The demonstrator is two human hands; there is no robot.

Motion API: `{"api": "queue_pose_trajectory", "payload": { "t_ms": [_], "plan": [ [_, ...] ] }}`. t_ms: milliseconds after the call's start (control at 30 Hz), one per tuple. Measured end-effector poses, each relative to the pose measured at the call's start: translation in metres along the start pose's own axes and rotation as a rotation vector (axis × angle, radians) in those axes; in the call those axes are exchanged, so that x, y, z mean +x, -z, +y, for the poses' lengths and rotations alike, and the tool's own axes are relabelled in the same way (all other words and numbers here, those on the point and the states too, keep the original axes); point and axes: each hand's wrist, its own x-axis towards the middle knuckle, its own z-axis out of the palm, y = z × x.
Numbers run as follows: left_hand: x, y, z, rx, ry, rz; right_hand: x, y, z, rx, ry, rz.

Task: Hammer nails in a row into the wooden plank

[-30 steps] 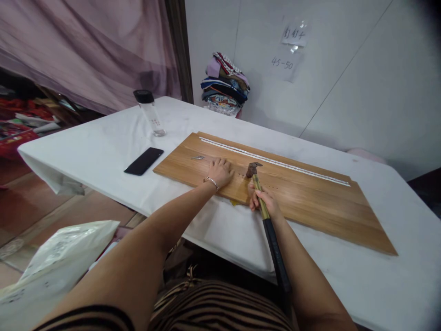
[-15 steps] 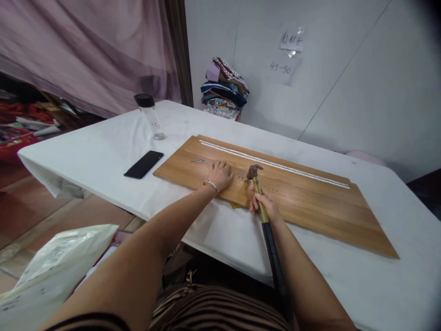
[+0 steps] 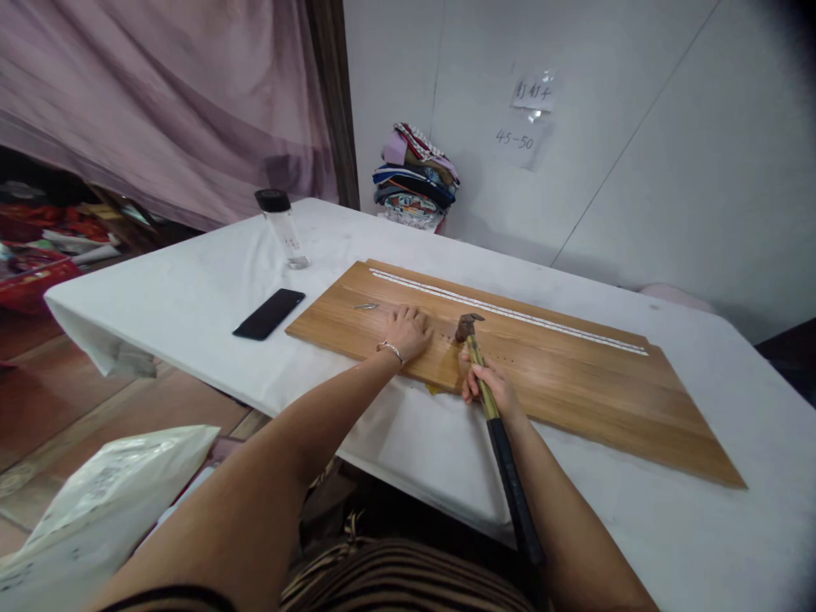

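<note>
My right hand [image 3: 490, 384] is wrapped round the brass-coloured shaft of a claw hammer [image 3: 490, 406], whose black grip runs back along my forearm. The rusty hammer head is over the brown wooden board [image 3: 586, 395], close to its near edge; whether it touches the wood I cannot tell. My left hand [image 3: 408, 330], with a bracelet at the wrist, lies flat on the board to the left of the head, fingers stretched forward. Past its fingers is a small bunch of nails [image 3: 366, 306]. A row of small dark marks shows on the wood on either side of the hammer head.
Two white strips [image 3: 503, 310] run along the board's far side. A black phone [image 3: 269, 314] and a clear bottle with a black lid [image 3: 284, 229] are on the white-covered table [image 3: 197, 285] to the left. Folded cloths [image 3: 417, 177] are stacked by the wall.
The whole view has shifted slightly, so the table sits a little lower. Both hands keep nearly the same places on the board, and the hammer stays in my right hand.
</note>
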Motion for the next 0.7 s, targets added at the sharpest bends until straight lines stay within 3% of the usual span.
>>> {"api": "queue_pose_trajectory", "payload": {
  "t_ms": [700],
  "plan": [
    [-0.002, -0.0009, 0.0001, 0.021, 0.0, -0.005, 0.0018, 0.0033, 0.0065, 0.01, -0.014, 0.005]
  ]
}}
